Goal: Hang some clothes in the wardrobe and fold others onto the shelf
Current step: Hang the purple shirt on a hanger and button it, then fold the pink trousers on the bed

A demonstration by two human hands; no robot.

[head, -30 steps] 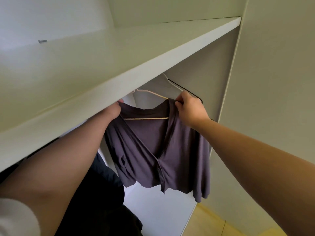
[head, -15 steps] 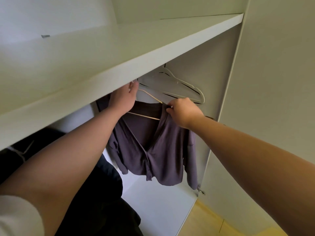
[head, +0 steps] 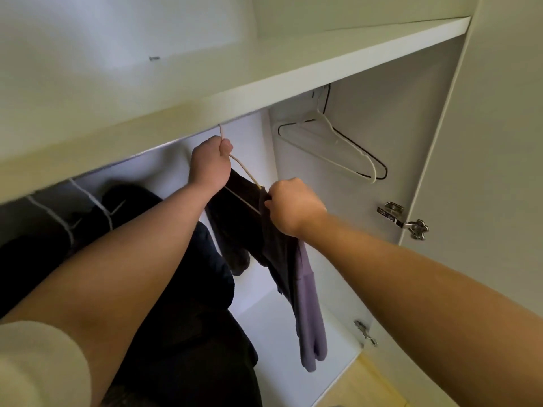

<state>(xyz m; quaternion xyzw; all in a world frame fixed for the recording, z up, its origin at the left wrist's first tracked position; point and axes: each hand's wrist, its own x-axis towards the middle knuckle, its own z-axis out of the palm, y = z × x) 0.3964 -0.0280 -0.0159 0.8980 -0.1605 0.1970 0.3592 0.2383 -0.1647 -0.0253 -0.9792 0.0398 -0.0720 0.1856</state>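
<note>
The left hand (head: pixel 210 164) clamps its fingers on the neck of a slim cream hanger (head: pixel 244 169), hook rising above them, presumably toward a rail hidden by the white wardrobe shelf (head: pixel 293 66). The right hand (head: pixel 293 205) pinches the soft purple cardigan (head: pixel 307 304) at its shoulder, steadying the garment draped just below its fingers.

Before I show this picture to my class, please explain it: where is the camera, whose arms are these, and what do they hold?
No machine here: a person works bare-handed, and the one camera sits on their head, looking down into a wardrobe. The left hand grips the neck of a cream hanger just under the shelf. The right hand pinches the purple top hanging on it. The shelf hides whether the hook is on a rail. Dark clothes hang to the left, empty hangers to the right.
</note>
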